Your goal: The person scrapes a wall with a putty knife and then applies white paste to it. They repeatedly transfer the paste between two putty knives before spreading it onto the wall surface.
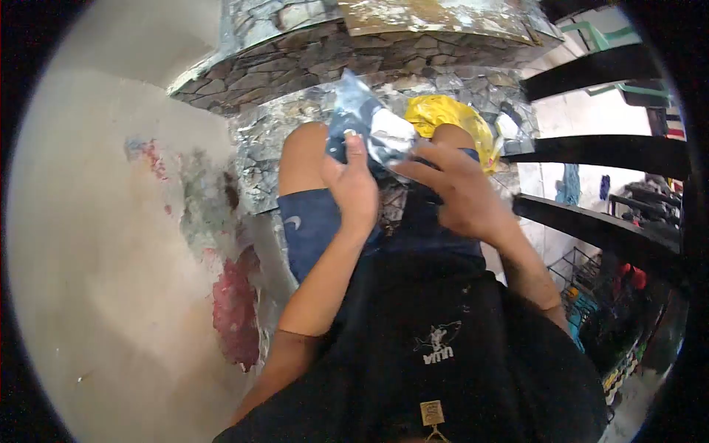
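Above my lap, a crumpled blue and silvery packet (362, 118) is held upright and tilted. My left hand (351, 177) grips its lower left part, with the thumb lying across its front. At the packet's lower right edge is my right hand (458, 184), blurred by motion, with fingers pointing toward the packet. Whether those fingers pinch the edge cannot be made out. Just behind my right hand, a yellow plastic bag (443, 114) lies on the stone-patterned surface by my right knee.
A stone-patterned step (281, 66) rises in front, with a worn board (443, 16) on top. A stained wall (118, 251) stands at the left. Dark railing bars (605, 155) run along the right, with a wire rack (576, 273) beyond them.
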Motion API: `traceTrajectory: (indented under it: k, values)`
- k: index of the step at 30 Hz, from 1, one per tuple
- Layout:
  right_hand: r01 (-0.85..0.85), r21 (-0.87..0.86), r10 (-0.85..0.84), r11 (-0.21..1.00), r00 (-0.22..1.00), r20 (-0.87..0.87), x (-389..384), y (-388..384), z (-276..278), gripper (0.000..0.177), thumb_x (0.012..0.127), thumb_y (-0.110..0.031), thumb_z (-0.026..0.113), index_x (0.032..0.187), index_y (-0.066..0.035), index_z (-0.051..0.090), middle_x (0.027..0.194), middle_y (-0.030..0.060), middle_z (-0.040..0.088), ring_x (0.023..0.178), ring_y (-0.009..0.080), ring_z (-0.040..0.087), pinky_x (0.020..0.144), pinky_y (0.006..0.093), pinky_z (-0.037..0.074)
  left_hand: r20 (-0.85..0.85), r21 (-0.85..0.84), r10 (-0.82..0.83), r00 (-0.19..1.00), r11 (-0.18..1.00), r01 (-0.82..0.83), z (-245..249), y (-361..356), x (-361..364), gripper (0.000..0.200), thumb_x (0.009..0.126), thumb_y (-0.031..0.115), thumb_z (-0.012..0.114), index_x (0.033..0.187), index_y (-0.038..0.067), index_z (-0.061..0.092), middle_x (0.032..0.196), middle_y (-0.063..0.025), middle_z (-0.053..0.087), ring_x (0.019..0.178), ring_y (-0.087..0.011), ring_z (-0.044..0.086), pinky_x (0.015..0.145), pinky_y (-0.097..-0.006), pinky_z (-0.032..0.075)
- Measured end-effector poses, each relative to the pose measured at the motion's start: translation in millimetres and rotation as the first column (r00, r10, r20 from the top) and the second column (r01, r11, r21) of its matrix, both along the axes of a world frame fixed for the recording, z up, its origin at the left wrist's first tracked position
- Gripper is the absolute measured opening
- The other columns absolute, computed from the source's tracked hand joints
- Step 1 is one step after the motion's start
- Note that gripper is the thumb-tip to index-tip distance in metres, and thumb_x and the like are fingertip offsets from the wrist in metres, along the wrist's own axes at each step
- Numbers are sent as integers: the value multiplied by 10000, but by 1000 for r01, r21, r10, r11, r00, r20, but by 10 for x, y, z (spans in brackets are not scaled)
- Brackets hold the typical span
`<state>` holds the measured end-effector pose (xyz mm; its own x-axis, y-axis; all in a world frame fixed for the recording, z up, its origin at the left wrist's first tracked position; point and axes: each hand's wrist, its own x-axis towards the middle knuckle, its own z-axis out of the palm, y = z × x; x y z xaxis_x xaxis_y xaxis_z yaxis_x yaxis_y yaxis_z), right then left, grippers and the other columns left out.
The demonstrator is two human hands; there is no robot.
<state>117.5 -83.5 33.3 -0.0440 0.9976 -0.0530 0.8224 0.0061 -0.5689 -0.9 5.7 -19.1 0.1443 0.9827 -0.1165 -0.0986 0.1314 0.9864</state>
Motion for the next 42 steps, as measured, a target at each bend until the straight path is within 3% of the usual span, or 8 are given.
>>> traceTrajectory:
  k: [6, 10, 13, 15, 18, 22, 25, 42]
  values:
    - [-88, 20, 88, 996, 907, -411, 588, -166, 135, 429, 695, -39, 554, 1124, -20, 561, 1176, 127, 547, 1081, 286, 528, 945, 388, 396, 310, -255, -1, 951, 963, 84, -468, 390, -96, 248, 924, 236, 499, 993, -1, 506, 854, -55, 571, 751, -119, 547, 669, -280, 466]
    - [337, 26, -154, 941, 497, -854, 124, 477, 510, 583, 697, -121, 662, 1240, 1, 486, 1164, 119, 550, 1080, 238, 524, 913, 370, 426, 493, -426, -77, 867, 847, 317, -894, 166, 77, 214, 934, 233, 473, 1022, 45, 527, 937, -60, 585, 860, -196, 584, 756, -355, 491]
    - [139, 290, 132, 947, 654, -745, -524, 1560, -1, 556, 716, -116, 644, 1246, -37, 497, 1169, 88, 550, 1059, 160, 515, 938, 305, 390, 686, -611, 164, 708, 658, 440, -1417, -57, 289, 307, 913, 292, 485, 1162, 113, 483, 1024, -62, 586, 837, -203, 601, 713, -369, 499]
    - [210, 487, 281, 848, 601, -748, -1125, 2229, -657, 514, 735, 12, 533, 1243, -66, 505, 1141, 73, 565, 1047, 169, 512, 934, 292, 378, 201, -629, -328, 923, 679, 379, -1937, -9, 263, 351, 909, 364, 468, 1111, 82, 525, 982, -70, 597, 807, -185, 591, 715, -343, 485]
    - [375, 334, 71, 865, 567, -821, -1650, 2775, -1129, 538, 698, 80, 468, 1213, -69, 518, 1125, 116, 558, 1061, 233, 514, 952, 323, 359, -198, -178, -300, 933, 947, 267, -1416, -3, 110, 382, 898, 399, 486, 1038, 51, 563, 938, -70, 603, 782, -168, 577, 692, -332, 472]
    - [473, 400, 16, 785, 630, -777, -1935, 2996, -1281, 517, 690, 93, 453, 1183, -46, 523, 1129, 185, 541, 1097, 320, 506, 964, 338, 354, 675, -611, 212, 707, 698, 374, -1568, 111, 263, 260, 916, 267, 509, 1079, 65, 524, 997, -97, 595, 846, -254, 585, 828, -408, 461]
    - [469, 389, 1, 793, 637, -771, -2018, 3056, -1308, 503, 700, 91, 465, 1180, -49, 524, 1144, 177, 537, 1109, 322, 499, 964, 339, 354, 721, -686, 388, 575, 516, 512, -1524, 159, 275, 240, 911, 231, 513, 1065, 49, 528, 970, -97, 596, 830, -238, 587, 790, -390, 480]
    - [435, 461, 37, 773, 696, -717, -2138, 3309, -1335, 498, 720, 71, 455, 1187, -88, 520, 1126, 150, 540, 1071, 325, 496, 946, 358, 369, 682, -580, 186, 708, 728, 367, -1404, 99, 309, 235, 922, 206, 489, 1073, 34, 543, 948, -66, 595, 830, -183, 585, 750, -326, 484]
